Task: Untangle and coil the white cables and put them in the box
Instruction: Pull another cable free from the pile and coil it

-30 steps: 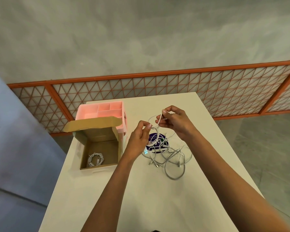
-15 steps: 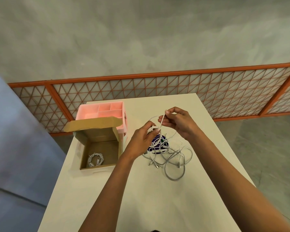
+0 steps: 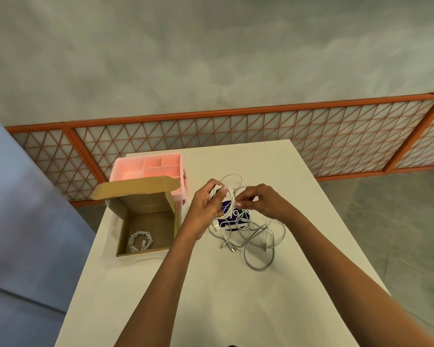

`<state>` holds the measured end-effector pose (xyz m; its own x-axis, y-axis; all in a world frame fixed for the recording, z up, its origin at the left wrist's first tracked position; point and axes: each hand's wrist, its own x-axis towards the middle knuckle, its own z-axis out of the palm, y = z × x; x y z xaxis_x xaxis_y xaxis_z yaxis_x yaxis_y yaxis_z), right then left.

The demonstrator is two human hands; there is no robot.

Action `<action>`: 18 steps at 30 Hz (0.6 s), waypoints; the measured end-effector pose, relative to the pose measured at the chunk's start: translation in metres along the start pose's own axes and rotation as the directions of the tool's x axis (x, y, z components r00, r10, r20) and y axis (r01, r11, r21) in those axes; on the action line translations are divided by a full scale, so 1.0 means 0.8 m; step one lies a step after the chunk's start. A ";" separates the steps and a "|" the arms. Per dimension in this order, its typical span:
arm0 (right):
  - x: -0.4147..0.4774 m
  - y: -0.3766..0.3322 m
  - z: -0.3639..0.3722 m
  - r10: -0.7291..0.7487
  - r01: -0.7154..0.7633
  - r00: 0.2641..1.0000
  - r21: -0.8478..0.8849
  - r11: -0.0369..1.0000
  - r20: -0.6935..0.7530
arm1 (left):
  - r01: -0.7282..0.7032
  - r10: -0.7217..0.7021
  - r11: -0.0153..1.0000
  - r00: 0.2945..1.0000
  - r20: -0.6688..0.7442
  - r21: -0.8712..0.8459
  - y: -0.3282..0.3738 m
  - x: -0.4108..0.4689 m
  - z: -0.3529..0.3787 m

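Observation:
A tangle of white cables (image 3: 254,236) lies on the white table (image 3: 211,296), right of an open cardboard box (image 3: 145,221). One coiled white cable (image 3: 140,240) sits on the box floor. My left hand (image 3: 208,206) grips a few loops of a white cable (image 3: 229,196) above the pile. My right hand (image 3: 263,201) pinches the same cable just to the right, level with the left hand. The cable's tail runs down into the tangle.
A pink compartment tray (image 3: 150,166) stands behind the box, its flap (image 3: 135,189) leaning against it. A dark blue printed object (image 3: 233,217) lies under the cables. An orange lattice fence (image 3: 261,136) runs beyond the table's far edge.
Both hands have dropped lower toward the pile and come closer together. More of the cable is now gathered into loops in my left hand.

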<state>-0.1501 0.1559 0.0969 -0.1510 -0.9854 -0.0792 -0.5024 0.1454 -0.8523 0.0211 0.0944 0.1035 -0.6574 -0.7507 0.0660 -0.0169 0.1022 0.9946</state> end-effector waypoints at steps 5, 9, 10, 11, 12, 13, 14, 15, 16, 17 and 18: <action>0.007 -0.007 -0.004 0.029 -0.012 0.991 0.126 0.992 -0.130 | 0.037 -0.037 0.998 0.999 0.020 -0.048 -0.001 -0.002 0.001; 0.009 -0.019 0.010 0.170 -0.060 0.972 0.527 0.848 -0.163 | 0.035 -0.032 0.994 0.999 0.034 -0.103 0.000 0.001 -0.001; 0.009 -0.022 0.014 0.194 -0.067 0.967 0.577 0.814 -0.162 | 0.032 -0.027 0.991 0.999 0.042 -0.129 0.001 0.000 -0.002; 0.008 -0.024 0.017 0.214 -0.069 0.963 0.620 0.782 -0.164 | 0.028 -0.021 0.988 0.999 0.047 -0.150 0.001 0.000 -0.002; 0.008 -0.025 0.020 0.228 -0.063 0.959 0.658 0.751 -0.169 | 0.027 -0.019 0.986 0.999 0.051 -0.165 0.001 -0.002 -0.003; 0.008 -0.025 0.022 0.234 -0.051 0.955 0.680 0.731 -0.180 | 0.031 -0.022 0.985 0.998 0.056 -0.170 0.002 -0.003 -0.003; 0.007 -0.026 0.025 0.233 -0.033 0.951 0.687 0.726 -0.201 | 0.037 -0.026 0.985 0.998 0.064 -0.170 0.003 -0.004 -0.003; 0.008 -0.026 0.027 0.228 -0.011 0.946 0.677 0.736 -0.232 | 0.043 -0.031 0.985 0.997 0.073 -0.167 0.004 -0.006 -0.002; 0.008 -0.025 0.029 0.220 0.012 0.938 0.659 0.752 -0.267 | 0.049 -0.036 0.984 0.996 0.079 -0.169 0.005 -0.007 -0.001; 0.008 -0.025 0.031 0.211 0.032 0.931 0.644 0.765 -0.296 | 0.054 -0.040 0.984 0.996 0.082 -0.170 0.006 -0.009 0.000; 0.009 -0.026 0.032 0.207 0.043 0.929 0.645 0.763 -0.308 | 0.056 -0.042 0.984 0.996 0.081 -0.169 0.006 -0.009 0.001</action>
<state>-0.1188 0.1439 0.1005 -0.5064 -0.8575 -0.0911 0.1591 0.0109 -0.9872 0.0252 0.1009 0.1081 -0.7149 -0.6990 0.0170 0.0742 -0.0516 0.9959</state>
